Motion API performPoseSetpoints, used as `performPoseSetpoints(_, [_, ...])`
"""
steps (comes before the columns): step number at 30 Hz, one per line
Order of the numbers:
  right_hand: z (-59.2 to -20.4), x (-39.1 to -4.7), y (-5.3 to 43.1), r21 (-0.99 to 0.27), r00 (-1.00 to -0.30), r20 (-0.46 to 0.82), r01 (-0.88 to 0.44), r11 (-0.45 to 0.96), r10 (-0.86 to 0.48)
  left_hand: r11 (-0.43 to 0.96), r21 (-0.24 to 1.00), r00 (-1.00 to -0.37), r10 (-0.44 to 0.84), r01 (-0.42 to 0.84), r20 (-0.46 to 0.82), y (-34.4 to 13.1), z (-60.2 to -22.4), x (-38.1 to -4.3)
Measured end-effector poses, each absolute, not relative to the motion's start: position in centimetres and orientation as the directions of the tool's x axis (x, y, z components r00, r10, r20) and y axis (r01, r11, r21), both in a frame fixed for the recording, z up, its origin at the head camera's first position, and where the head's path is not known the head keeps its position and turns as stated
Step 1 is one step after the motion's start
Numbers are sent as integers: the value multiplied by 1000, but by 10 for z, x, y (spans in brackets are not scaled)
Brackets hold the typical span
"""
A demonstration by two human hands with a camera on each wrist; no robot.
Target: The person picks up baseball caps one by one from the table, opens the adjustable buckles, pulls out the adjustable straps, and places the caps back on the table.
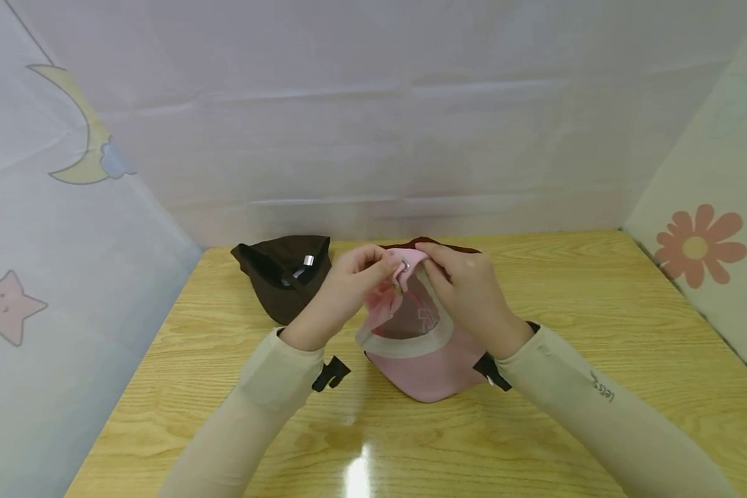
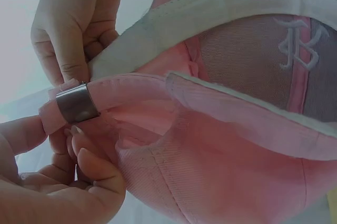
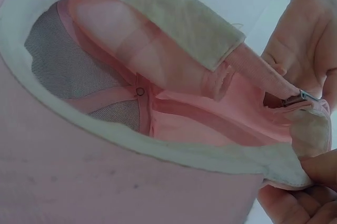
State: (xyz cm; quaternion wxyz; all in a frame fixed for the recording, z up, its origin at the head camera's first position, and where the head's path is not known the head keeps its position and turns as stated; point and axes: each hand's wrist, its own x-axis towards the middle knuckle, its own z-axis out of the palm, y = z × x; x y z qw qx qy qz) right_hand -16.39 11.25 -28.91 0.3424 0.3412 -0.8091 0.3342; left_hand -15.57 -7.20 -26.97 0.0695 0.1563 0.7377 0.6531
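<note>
A pink cap (image 1: 429, 377) stands on the wooden table, its brim toward the person and its inside facing up. Pale sweatband (image 3: 179, 150) and grey mesh panels show inside it. At the back strap (image 2: 129, 83) is a metal buckle (image 2: 77, 103). My left hand (image 1: 348, 283) pinches the strap end by this buckle between thumb and fingers. On the other side, my right hand (image 1: 473, 287) pinches the cap's back edge, its thumb (image 2: 71, 58) right beside the buckle in the left wrist view.
To the left lies a dark brown cap (image 1: 299, 290), its opening up and a white label inside. Part of a dark red item (image 1: 429, 242) shows behind the pink cap. The table (image 1: 573, 297) meets a pale cloth wall (image 1: 373, 152) at the back.
</note>
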Motion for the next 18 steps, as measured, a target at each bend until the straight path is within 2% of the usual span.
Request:
performPoseSetpoints(7, [-288, -163, 111, -326, -563, 762, -761, 561, -320, 80, 987, -933, 343, 139, 103, -73, -271, -156])
performPoseSetpoints(12, [-288, -164, 112, -350, -581, 753, -750, 561, -308, 80, 981, -941, 304, 178, 146, -73, -274, -155])
performPoseSetpoints(18, [-291, -165, 114, -381, -600, 757, -727, 571, -259, 253, 936, -954, 234, 244, 185, -74, -275, -147])
